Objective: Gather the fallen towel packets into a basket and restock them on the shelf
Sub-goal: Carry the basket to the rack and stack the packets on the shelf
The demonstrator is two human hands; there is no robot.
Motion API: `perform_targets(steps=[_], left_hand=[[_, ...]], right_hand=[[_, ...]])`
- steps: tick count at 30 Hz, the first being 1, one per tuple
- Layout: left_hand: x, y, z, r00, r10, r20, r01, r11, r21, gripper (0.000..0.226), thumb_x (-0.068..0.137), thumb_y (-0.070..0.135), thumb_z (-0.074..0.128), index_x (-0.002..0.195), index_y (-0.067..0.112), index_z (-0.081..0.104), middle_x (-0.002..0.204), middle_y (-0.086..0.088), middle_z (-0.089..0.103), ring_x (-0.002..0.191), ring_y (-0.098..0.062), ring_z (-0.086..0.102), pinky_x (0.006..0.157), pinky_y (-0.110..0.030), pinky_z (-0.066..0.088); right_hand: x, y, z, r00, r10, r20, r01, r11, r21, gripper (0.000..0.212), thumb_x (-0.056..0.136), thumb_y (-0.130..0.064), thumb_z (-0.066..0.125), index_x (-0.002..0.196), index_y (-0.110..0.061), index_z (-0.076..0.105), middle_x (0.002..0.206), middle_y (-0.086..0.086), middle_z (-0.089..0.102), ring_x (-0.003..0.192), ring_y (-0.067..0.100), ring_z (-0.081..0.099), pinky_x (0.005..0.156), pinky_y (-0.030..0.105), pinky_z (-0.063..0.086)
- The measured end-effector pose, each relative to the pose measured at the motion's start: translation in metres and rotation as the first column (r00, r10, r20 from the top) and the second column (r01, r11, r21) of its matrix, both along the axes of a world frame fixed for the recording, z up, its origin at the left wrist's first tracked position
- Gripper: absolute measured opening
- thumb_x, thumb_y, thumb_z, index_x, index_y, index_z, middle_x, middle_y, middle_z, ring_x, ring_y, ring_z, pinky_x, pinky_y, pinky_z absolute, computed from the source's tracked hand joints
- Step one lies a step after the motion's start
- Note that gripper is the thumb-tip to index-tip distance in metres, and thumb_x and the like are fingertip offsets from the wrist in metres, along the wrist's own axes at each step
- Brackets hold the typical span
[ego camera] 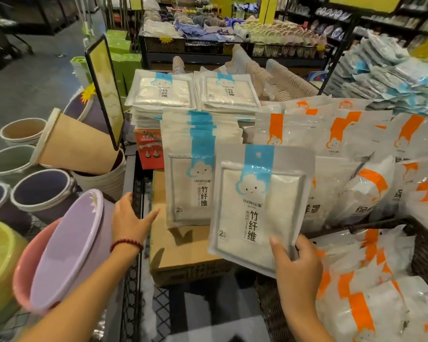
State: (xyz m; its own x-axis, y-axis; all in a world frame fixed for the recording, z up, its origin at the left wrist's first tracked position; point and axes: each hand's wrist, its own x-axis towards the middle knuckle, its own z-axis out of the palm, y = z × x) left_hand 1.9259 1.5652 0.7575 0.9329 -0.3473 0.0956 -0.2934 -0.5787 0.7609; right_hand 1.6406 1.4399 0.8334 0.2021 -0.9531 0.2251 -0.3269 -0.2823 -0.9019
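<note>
Blue-banded: 1 packet pinched in right grip, 3 stacks behind; left grip spread.

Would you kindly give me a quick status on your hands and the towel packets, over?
Right hand grips blue-striped towel packet by lower corner. Left hand open, empty, beside the blue stack. Basket holds orange packets. Nothing seen blocking the stack.

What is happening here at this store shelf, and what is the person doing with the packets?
A person is restocking towel packets. The right hand grips a blue-label packet by its lower corner, next to the stack of blue packets on the cardboard box. The left hand is open and holds nothing, near the box's edge. The wicker basket at the right holds orange-label packets.
</note>
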Motion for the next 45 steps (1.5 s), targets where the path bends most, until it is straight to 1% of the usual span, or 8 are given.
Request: perform_targets(steps=[4,8,14,18,21,25,29,45], left_hand=[[-0.003,0.045,-0.024,0.98,0.15,-0.134,-0.123,0.974,0.188,0.087,0.074,0.041,0.076,0.138,0.0,0.033,0.127,-0.026,0.05,0.115,-0.041,0.048,0.094,-0.051,0.046],[-0.02,0.056,-0.052,0.931,0.141,-0.337,-0.059,0.968,0.245,0.052,0.083,0.029,0.07,0.115,-0.005,0.047,0.112,-0.027,0.059,0.101,-0.04,0.057,0.087,-0.048,0.048],[-0.023,0.052,-0.055,0.951,0.199,-0.237,-0.108,0.932,0.346,0.025,0.091,0.02,0.058,0.092,0.005,0.038,0.101,-0.03,0.061,0.092,-0.042,0.059,0.073,-0.04,0.045],[-0.024,0.055,-0.054,0.956,0.19,-0.222,-0.1,0.927,0.362,0.026,0.091,0.019,0.057,0.099,-0.002,0.043,0.103,-0.032,0.06,0.094,-0.043,0.059,0.074,-0.041,0.045],[-0.024,0.055,-0.053,0.959,0.186,-0.216,-0.1,0.929,0.357,0.026,0.091,0.019,0.056,0.099,-0.002,0.043,0.103,-0.033,0.06,0.094,-0.044,0.059,0.074,-0.041,0.046],[-0.026,0.055,-0.053,0.964,0.178,-0.198,-0.095,0.924,0.37,0.024,0.092,0.02,0.056,0.096,0.001,0.041,0.101,-0.032,0.061,0.091,-0.043,0.06,0.071,-0.04,0.045],[-0.027,0.054,-0.055,0.966,0.177,-0.188,-0.099,0.926,0.363,0.024,0.092,0.02,0.055,0.09,0.006,0.035,0.098,-0.03,0.061,0.088,-0.042,0.06,0.07,-0.039,0.045],[-0.018,0.055,-0.066,0.967,0.195,-0.161,-0.136,0.937,0.323,0.024,0.09,0.02,0.057,0.087,0.005,0.038,0.09,-0.026,0.061,0.074,-0.034,0.056,0.059,-0.032,0.038]], right_hand=[[0.047,-0.008,-0.01,0.967,0.232,0.103,-0.246,0.956,0.157,0.016,0.084,-0.013,0.068,0.078,-0.026,0.06,0.079,-0.01,0.065,0.074,-0.006,0.058,0.062,0.011,0.044],[0.092,-0.024,-0.029,0.93,0.335,0.147,-0.363,0.896,0.254,0.021,0.086,-0.013,0.065,0.088,-0.033,0.061,0.094,-0.01,0.067,0.091,0.007,0.062,0.075,0.026,0.053],[0.126,-0.046,-0.066,0.975,0.19,-0.115,-0.165,0.966,0.199,0.017,0.084,-0.02,0.065,0.094,-0.018,0.052,0.096,0.0,0.06,0.09,0.021,0.06,0.073,0.035,0.052],[0.13,-0.046,-0.069,0.963,0.08,-0.257,-0.034,0.983,0.178,0.048,0.079,-0.022,0.072,0.116,-0.007,0.045,0.115,0.011,0.05,0.105,0.027,0.054,0.085,0.038,0.051],[0.12,-0.023,-0.067,0.97,0.013,-0.244,-0.004,0.999,0.037,0.065,0.08,-0.02,0.071,0.135,-0.008,0.037,0.135,0.012,0.039,0.124,0.026,0.038,0.1,0.038,0.04],[0.105,0.006,-0.08,0.867,0.211,-0.451,-0.372,0.877,-0.304,0.023,0.084,-0.014,0.061,0.107,-0.013,0.059,0.106,0.002,0.057,0.101,0.018,0.053,0.083,0.029,0.049],[0.117,-0.007,-0.089,0.614,0.366,-0.7,-0.57,0.819,-0.072,0.024,0.092,-0.03,0.051,0.112,-0.019,0.057,0.111,-0.003,0.054,0.108,0.015,0.049,0.083,0.026,0.046],[0.153,-0.037,-0.086,0.543,0.471,-0.695,-0.595,0.8,0.078,0.056,0.085,-0.016,0.054,0.138,-0.023,0.039,0.137,0.001,0.04,0.129,0.02,0.034,0.099,0.033,0.041]])
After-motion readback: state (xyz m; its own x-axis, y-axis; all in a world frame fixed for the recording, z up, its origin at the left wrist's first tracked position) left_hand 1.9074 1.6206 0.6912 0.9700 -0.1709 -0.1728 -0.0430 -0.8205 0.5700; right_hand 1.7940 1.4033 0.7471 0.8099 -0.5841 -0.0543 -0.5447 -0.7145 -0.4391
